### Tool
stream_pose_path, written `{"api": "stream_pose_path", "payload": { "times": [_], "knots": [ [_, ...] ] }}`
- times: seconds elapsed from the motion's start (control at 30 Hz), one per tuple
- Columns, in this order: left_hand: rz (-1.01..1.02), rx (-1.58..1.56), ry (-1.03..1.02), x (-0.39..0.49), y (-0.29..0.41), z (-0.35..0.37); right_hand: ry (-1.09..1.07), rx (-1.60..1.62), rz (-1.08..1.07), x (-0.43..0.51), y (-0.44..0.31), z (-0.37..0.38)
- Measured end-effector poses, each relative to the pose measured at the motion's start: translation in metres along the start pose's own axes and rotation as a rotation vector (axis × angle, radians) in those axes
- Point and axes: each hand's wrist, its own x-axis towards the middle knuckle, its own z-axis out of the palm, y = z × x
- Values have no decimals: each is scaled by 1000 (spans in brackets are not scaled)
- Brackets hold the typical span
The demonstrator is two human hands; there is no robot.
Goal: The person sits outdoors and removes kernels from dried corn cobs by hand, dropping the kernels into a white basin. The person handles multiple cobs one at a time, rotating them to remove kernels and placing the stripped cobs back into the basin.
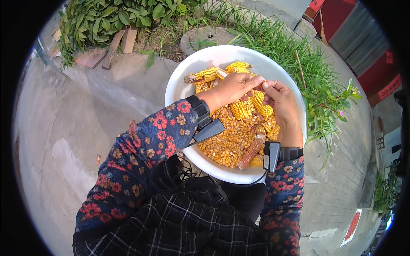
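My left hand (229,88) and my right hand (281,99) meet thumb to thumb over the far right part of a white basin (174,80). Between the thumbs shows a small reddish part of a corn cob (261,86), mostly hidden by the fingers. Just below them lies a yellow ear of corn (262,105), with a shorter ear piece (238,110) beside it. Loose corn kernels (221,137) cover the basin's near part. A stripped reddish cob (251,153) rests on them near my right wrist. More ears (205,76) are heaped at the far side, partly behind my left hand.
Grass (285,54) and a flowering plant (344,102) grow beyond the basin and to its right. A round stone slab (208,38), wooden boards (113,48) and a leafy bush (112,19) are at the back. Concrete ground (80,128) extends on the left.
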Motion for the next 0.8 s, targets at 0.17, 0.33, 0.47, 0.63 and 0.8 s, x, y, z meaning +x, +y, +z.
{"api": "stream_pose_path", "payload": {
  "times": [0.17,0.33,0.47,0.63,0.8],
  "knots": [
    [106,255,-22,3,1,-8,-48,-136,3,-4,-3,-5],
    [-51,22,48,-2,7,-7,-154,-483,201,-10,-7,-13],
    [-115,-18,14,-2,9,-7,-262,-838,273,-21,-1,-18],
    [-35,-108,-1,-1,4,-5,-479,-1304,108,-33,16,-21],
    [-72,-160,-19,0,2,-4,-486,-1407,94,-32,20,-14]
  ]
}}
